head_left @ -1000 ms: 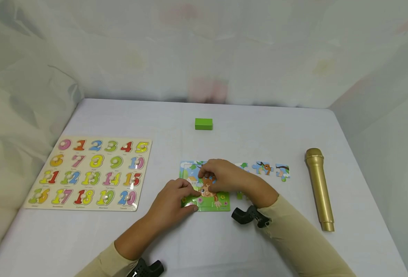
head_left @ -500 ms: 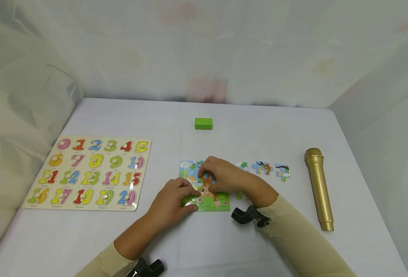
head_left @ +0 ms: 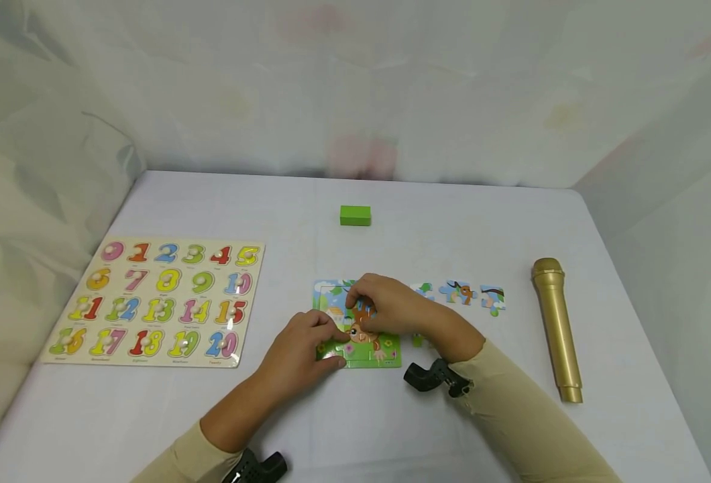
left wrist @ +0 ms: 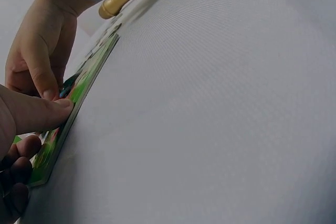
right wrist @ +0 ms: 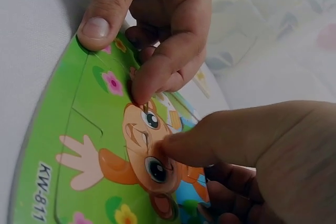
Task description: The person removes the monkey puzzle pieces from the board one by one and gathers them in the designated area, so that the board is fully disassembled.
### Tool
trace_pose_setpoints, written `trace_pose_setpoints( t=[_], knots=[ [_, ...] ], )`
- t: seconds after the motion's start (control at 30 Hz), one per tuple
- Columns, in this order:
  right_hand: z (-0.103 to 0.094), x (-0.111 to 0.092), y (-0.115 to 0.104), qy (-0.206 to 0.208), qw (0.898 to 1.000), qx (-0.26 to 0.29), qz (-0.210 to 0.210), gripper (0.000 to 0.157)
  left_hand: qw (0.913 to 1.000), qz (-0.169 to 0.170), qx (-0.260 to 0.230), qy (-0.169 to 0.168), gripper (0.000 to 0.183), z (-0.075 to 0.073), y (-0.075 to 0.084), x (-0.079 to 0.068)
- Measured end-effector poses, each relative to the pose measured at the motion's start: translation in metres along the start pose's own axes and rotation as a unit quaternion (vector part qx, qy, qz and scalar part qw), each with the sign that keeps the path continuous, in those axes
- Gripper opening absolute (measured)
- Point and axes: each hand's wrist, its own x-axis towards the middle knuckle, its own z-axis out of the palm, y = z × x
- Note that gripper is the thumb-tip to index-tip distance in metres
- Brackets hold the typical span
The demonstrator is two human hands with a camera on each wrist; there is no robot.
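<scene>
A jigsaw board [head_left: 386, 361] with a monkey on green grass lies flat on the table, several pieces fitted in it. My left hand [head_left: 298, 345] presses on its left front part, thumb on the green border and a fingertip by the monkey's face. From the right, my right hand [head_left: 398, 305] pinches a puzzle piece [left wrist: 68, 83] over the board's middle. That piece looks tilted in the left wrist view and is largely covered by thumb and fingers. Loose puzzle pieces lie right of the board, one with a brown bird-like figure [head_left: 464, 294], another with a branch [head_left: 492, 299].
At the left lies a number board [head_left: 168, 295] with colourful knobbed numbers. A green block [head_left: 355, 216] sits behind the jigsaw. On the right lies a gold microphone [head_left: 557, 335]. The white table [head_left: 343, 429] meets pale cloth walls at its back and sides.
</scene>
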Motion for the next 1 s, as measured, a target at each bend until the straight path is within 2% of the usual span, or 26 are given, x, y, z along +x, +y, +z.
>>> trace_pose_setpoints(
  t=[0.17, 0.47, 1.0],
  knots=[
    [0.0010, -0.0003, -0.0003, 0.016, 1.000, 0.015, -0.001, 0.019, 1.0000, 0.001, 0.001, 0.000, 0.032, 0.0012, -0.0011, -0.0005],
    [0.0015, -0.0003, -0.0009, 0.027, 0.999, 0.037, 0.004, 0.026, 1.0000, 0.006, 0.004, 0.002, 0.033, 0.0024, -0.0033, -0.0004],
    [0.0022, -0.0009, -0.0054, 0.027, 1.000, -0.014, -0.005, 0.022, 0.9999, 0.006, 0.014, -0.003, 0.032, 0.0029, -0.0031, 0.0002]
  ],
)
